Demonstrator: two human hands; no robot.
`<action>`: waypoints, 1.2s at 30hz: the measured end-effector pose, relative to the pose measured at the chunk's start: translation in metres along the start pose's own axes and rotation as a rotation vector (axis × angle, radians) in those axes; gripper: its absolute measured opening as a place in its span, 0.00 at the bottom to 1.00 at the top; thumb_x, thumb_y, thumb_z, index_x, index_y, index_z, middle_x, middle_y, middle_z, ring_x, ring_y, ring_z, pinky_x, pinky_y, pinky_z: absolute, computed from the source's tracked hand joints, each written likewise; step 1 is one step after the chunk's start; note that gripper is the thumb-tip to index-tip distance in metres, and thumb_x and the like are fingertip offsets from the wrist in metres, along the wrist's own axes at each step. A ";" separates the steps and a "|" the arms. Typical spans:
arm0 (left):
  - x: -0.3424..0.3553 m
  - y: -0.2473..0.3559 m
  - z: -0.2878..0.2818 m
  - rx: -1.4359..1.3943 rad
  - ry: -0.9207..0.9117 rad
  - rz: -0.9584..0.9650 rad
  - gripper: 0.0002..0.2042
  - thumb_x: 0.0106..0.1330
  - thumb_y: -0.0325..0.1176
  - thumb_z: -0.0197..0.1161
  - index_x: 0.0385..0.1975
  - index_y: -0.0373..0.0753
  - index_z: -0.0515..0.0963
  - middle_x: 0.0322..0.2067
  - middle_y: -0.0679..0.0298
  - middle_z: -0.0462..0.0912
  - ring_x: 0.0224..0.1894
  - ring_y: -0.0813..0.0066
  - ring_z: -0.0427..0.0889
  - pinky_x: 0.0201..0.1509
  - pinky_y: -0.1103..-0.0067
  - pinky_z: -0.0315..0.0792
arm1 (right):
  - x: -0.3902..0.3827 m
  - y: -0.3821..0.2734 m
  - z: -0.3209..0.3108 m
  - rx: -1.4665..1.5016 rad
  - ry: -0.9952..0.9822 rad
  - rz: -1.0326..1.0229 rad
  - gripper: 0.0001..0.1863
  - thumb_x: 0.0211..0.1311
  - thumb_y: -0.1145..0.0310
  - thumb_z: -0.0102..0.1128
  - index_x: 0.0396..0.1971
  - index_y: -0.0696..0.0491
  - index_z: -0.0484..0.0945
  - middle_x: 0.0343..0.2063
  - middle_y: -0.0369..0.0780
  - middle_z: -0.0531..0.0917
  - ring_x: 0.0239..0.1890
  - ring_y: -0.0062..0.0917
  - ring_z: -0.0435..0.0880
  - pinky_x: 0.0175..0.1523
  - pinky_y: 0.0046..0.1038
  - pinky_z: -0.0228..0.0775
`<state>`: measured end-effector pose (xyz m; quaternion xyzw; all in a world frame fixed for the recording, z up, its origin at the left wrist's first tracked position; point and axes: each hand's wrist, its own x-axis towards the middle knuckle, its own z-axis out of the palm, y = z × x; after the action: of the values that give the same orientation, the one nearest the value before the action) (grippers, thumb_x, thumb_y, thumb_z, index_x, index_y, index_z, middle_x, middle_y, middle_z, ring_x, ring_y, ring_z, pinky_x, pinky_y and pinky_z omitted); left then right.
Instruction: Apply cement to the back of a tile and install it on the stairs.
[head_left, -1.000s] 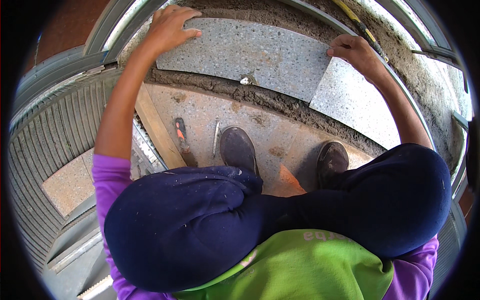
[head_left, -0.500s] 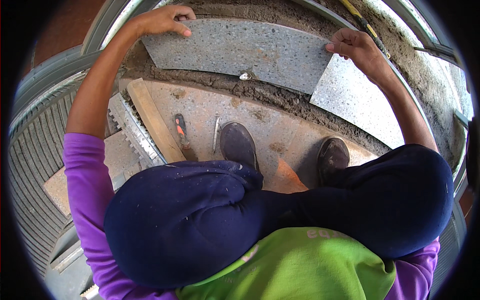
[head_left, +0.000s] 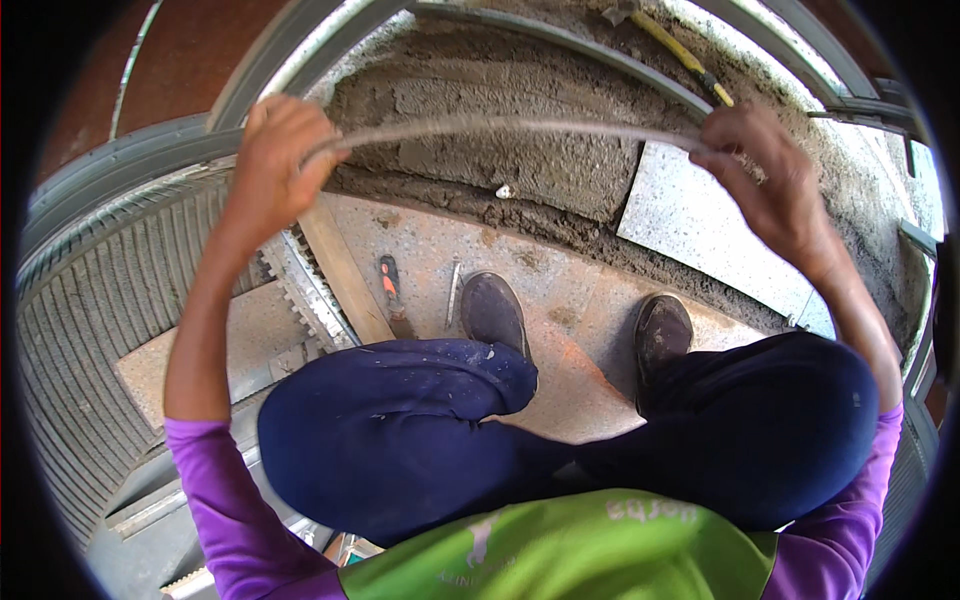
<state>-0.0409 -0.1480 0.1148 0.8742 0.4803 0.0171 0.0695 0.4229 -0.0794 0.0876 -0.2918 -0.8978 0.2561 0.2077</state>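
A long speckled grey tile (head_left: 520,125) is held up off the ground, seen almost edge-on as a thin curved line. My left hand (head_left: 285,155) is closed round its left end, and my right hand (head_left: 765,175) grips the right end. Under the tile lies a bed of grey-brown mortar (head_left: 490,165), rough in places and smoothed in others. A small white piece (head_left: 503,191) sits at the bed's near side. To the right, below my right hand, a pale speckled tile (head_left: 700,225) lies flat beside the bare mortar.
A yellow-handled hammer (head_left: 670,48) rests on the far mortar. Near my shoes are a scraper (head_left: 389,285) with an orange-and-black handle, a thin metal tool (head_left: 453,295), a wooden strip (head_left: 342,270) and a toothed metal piece (head_left: 308,280). Ribbed grey matting (head_left: 95,330) covers the left.
Both hands have raised the long tile off the mortar and tipped it from nearly flat to edge-on. The mortar under it now shows. The view has shifted slightly.
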 end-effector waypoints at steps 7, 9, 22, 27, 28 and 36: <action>0.000 0.065 -0.095 0.113 0.080 0.088 0.07 0.53 0.25 0.66 0.32 0.33 0.79 0.34 0.57 0.76 0.45 0.61 0.77 0.58 0.59 0.65 | -0.017 -0.033 -0.037 -0.048 -0.089 0.076 0.08 0.59 0.77 0.63 0.37 0.58 0.73 0.37 0.46 0.77 0.40 0.42 0.75 0.48 0.39 0.71; -0.002 0.076 -0.129 0.080 0.069 0.099 0.06 0.52 0.25 0.64 0.30 0.35 0.78 0.32 0.60 0.75 0.45 0.63 0.76 0.59 0.60 0.65 | -0.011 -0.058 -0.053 -0.056 -0.153 0.139 0.08 0.59 0.75 0.62 0.36 0.58 0.73 0.34 0.45 0.76 0.40 0.42 0.75 0.50 0.39 0.70; -0.018 0.125 -0.273 -0.045 -0.089 0.193 0.06 0.49 0.24 0.61 0.28 0.37 0.76 0.31 0.62 0.72 0.46 0.63 0.75 0.61 0.62 0.65 | 0.012 -0.262 -0.133 0.078 0.005 0.546 0.09 0.59 0.69 0.65 0.33 0.59 0.80 0.31 0.45 0.80 0.38 0.36 0.78 0.46 0.35 0.73; -0.021 0.137 -0.262 -0.110 -0.079 0.159 0.06 0.48 0.24 0.61 0.27 0.37 0.76 0.31 0.62 0.73 0.46 0.64 0.75 0.60 0.62 0.66 | 0.031 -0.326 -0.104 1.187 -0.005 1.369 0.11 0.64 0.62 0.67 0.32 0.54 0.84 0.29 0.36 0.84 0.31 0.19 0.78 0.40 0.25 0.71; -0.023 0.143 -0.257 -0.126 -0.073 0.139 0.06 0.48 0.24 0.61 0.27 0.38 0.76 0.31 0.62 0.73 0.45 0.64 0.75 0.60 0.62 0.66 | 0.035 -0.334 -0.093 1.407 0.128 1.466 0.11 0.64 0.61 0.67 0.33 0.54 0.84 0.29 0.34 0.83 0.31 0.18 0.78 0.38 0.24 0.70; -0.023 0.189 -0.248 -0.183 -0.037 0.027 0.05 0.50 0.26 0.60 0.27 0.38 0.75 0.29 0.63 0.71 0.42 0.64 0.74 0.59 0.63 0.65 | 0.060 -0.337 -0.082 1.871 0.539 1.645 0.14 0.64 0.57 0.68 0.35 0.52 0.79 0.28 0.36 0.83 0.28 0.18 0.77 0.36 0.22 0.70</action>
<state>0.0808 -0.2415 0.3871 0.8707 0.4636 0.0459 0.1578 0.2807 -0.2491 0.3613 -0.5453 0.1399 0.7743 0.2889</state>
